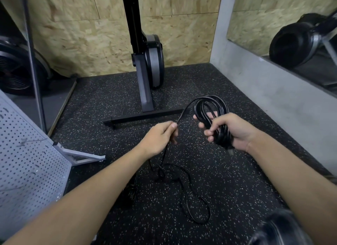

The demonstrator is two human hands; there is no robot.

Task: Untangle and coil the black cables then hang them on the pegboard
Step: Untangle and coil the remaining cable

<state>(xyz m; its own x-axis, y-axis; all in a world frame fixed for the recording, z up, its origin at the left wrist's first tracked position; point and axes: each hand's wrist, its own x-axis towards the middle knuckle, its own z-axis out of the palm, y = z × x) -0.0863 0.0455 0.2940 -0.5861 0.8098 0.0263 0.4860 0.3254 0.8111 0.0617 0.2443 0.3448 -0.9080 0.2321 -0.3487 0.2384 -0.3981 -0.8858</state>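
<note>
The pegboard (27, 153) is cut off at the left edge, and a dark tangle (129, 191) beside the left forearm is too blurred to make out. The right hand (235, 133) grips the coiled black cable (199, 113). The left hand (158, 138) pinches its free strand, and the slack loops on the floor (237, 190) between the forearms.
</note>
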